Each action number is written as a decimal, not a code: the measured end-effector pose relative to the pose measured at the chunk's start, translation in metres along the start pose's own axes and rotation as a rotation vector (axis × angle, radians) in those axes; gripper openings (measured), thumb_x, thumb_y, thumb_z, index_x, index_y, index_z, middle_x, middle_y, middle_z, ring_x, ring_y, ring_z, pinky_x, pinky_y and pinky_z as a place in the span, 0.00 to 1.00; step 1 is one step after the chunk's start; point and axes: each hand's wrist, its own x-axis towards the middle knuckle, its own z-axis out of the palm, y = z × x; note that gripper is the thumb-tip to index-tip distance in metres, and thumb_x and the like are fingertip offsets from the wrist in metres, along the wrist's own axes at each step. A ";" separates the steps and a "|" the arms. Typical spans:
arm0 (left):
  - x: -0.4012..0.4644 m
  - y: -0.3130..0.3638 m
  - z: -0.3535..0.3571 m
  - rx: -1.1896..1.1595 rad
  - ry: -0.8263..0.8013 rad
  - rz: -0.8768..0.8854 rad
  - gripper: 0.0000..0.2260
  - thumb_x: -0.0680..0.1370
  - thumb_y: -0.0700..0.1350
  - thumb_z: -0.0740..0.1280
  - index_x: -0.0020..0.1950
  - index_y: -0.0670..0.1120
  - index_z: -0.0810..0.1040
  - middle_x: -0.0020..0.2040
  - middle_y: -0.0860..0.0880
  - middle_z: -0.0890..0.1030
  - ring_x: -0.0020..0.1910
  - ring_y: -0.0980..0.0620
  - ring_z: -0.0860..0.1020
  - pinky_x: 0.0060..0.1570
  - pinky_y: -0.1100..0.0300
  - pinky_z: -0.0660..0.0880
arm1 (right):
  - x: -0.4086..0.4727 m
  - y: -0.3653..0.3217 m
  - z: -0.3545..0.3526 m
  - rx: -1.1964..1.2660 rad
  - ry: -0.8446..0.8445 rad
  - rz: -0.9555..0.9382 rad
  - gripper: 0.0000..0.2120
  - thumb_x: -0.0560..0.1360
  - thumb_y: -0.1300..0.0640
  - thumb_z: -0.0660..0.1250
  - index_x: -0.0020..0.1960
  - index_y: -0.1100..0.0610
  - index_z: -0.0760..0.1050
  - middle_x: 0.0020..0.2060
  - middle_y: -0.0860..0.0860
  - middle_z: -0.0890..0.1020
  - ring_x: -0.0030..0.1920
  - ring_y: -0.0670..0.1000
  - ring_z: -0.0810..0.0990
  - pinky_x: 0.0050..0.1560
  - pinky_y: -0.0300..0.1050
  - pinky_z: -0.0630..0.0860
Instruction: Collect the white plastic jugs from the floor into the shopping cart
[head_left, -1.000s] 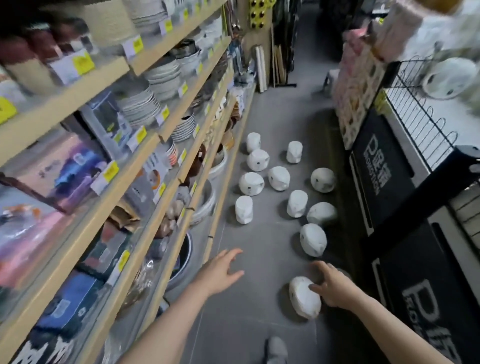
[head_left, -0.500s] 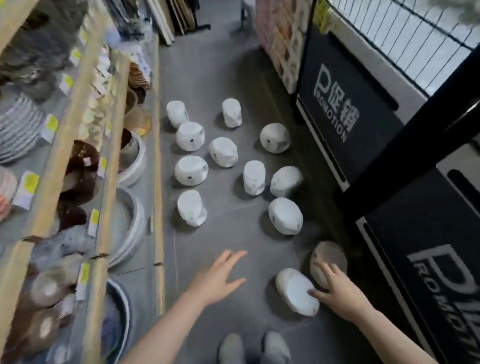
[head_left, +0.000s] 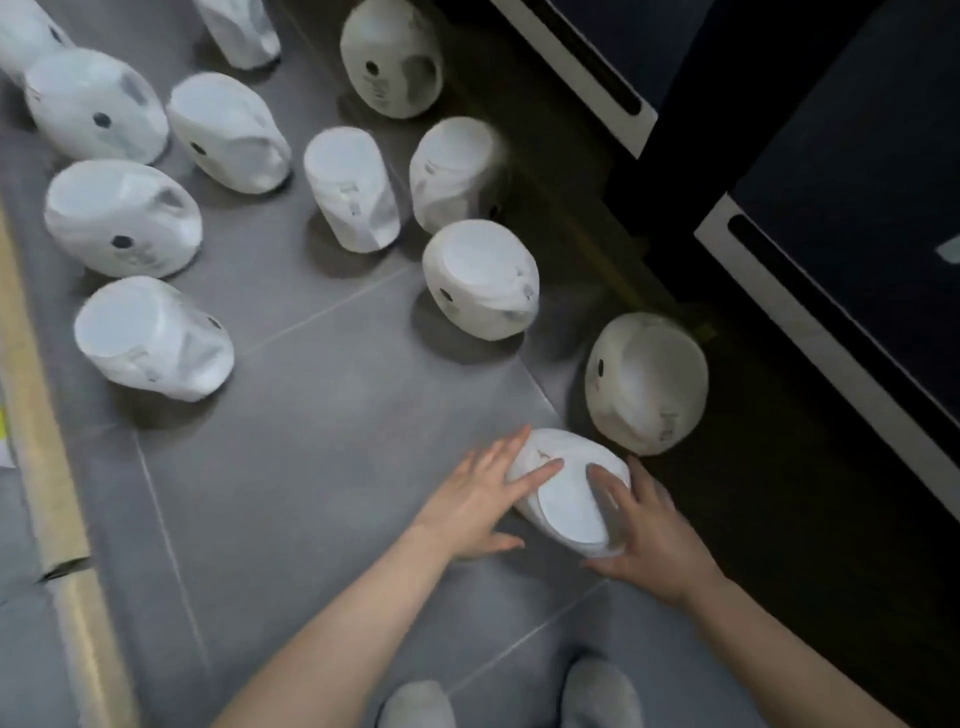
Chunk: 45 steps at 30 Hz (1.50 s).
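Your left hand (head_left: 480, 499) and right hand (head_left: 649, 530) sit on either side of the nearest white plastic jug (head_left: 569, 493), which lies on its side on the grey tiled floor (head_left: 311, 467) with its flat base turned toward you. The left hand's fingers lie fairly straight along the jug's left flank, thumb spread out on the floor side; the right hand's fingers are curved round its right edge, though motion blur makes it hard to say how firmly they hold.

Just beyond, a second jug (head_left: 647, 382) lies close to the dark display base (head_left: 779, 156) on your right. More jugs are scattered further up the aisle: one (head_left: 480, 278) in the middle, another (head_left: 153, 338) off to the left, and several others behind them.

A pale wooden shelf edge (head_left: 47, 467) runs along the left. Your grey shoes (head_left: 602, 696) show at the bottom.
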 end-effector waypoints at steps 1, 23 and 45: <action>0.009 -0.002 0.013 0.006 0.005 0.020 0.44 0.74 0.55 0.70 0.75 0.62 0.38 0.77 0.46 0.35 0.77 0.45 0.42 0.74 0.49 0.49 | 0.004 0.005 0.011 0.023 0.044 -0.011 0.48 0.66 0.38 0.71 0.75 0.43 0.45 0.75 0.55 0.46 0.74 0.58 0.51 0.68 0.52 0.64; -0.009 -0.014 0.025 -0.155 0.366 0.167 0.36 0.68 0.61 0.63 0.73 0.57 0.55 0.67 0.43 0.58 0.64 0.41 0.65 0.60 0.49 0.72 | 0.001 0.008 0.021 0.125 0.247 -0.413 0.44 0.61 0.37 0.72 0.71 0.41 0.55 0.70 0.54 0.56 0.65 0.61 0.65 0.62 0.56 0.71; -0.390 0.123 -0.387 -0.453 0.561 -0.318 0.47 0.59 0.59 0.78 0.70 0.71 0.53 0.68 0.57 0.54 0.69 0.53 0.61 0.66 0.63 0.63 | -0.252 -0.322 -0.379 0.030 0.070 -0.918 0.46 0.61 0.41 0.77 0.72 0.44 0.57 0.68 0.47 0.59 0.68 0.43 0.57 0.69 0.29 0.52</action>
